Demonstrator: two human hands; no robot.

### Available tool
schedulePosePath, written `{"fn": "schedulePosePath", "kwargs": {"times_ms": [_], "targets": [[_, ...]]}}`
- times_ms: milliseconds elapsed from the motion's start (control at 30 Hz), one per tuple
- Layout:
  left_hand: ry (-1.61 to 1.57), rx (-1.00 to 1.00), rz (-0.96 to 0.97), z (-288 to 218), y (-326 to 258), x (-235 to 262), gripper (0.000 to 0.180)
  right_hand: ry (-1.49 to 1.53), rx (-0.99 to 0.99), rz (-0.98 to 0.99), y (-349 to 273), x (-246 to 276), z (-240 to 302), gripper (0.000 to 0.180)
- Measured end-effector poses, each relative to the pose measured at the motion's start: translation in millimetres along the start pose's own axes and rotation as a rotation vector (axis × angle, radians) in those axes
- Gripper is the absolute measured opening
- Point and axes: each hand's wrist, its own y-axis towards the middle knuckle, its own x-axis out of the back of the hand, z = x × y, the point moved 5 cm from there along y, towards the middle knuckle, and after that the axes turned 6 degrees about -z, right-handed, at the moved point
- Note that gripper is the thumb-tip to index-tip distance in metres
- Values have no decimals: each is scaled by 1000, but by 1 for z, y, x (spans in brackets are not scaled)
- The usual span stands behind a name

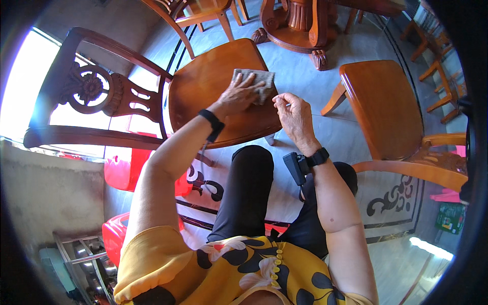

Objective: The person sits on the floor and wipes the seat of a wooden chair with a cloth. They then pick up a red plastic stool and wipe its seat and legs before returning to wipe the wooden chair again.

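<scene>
Left hand (239, 96) presses flat, fingers spread, on a grey-brown folded cloth (259, 81) lying on the polished wooden chair seat (203, 86). Right hand (294, 118), just beside the seat's front edge, pinches fingertips together, holding nothing I can make out.

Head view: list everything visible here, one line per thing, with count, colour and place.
cloth: one, grey-brown, on the seat of the near chair, under the left hand
near wooden chair: one, reddish-brown, carved back at left, seat in the centre
second wooden chair: one, orange-brown, right
round table pedestal: one, dark wood, top centre
further chairs: several, wood, along the top and right edges
plastic stools: two, red, lower left
floor: grey tile with black scroll pattern
left hand: pressing flat on the cloth, black wristband
right hand: beside the cloth's edge, fingertips pinched, black wrist device
</scene>
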Motion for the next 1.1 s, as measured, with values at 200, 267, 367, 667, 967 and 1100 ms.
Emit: {"fn": "schedulePosePath", "kwargs": {"times_ms": [200, 267, 367, 667, 967, 1100], "targets": [[-131, 454, 292, 163, -134, -43, 53, 25, 11, 74, -14, 2, 7, 18], [-27, 600, 330, 207, -155, -67, 54, 57, -22, 84, -13, 7, 6, 16], [177, 487, 615, 246, -142, -92, 51, 28, -26, 82, -10, 15, 7, 20], [-27, 400, 389, 219, 44, -127, 44, 14, -53, 183, -17, 19, 11, 17], [83, 162, 302, 127, 117, -112, 45, -250, -46, 138, -1, 22, -8, 26], [-8, 179, 207, 75, 96, -80, 43, -249, -16, 37, 7, 32, -17, 27]]}}
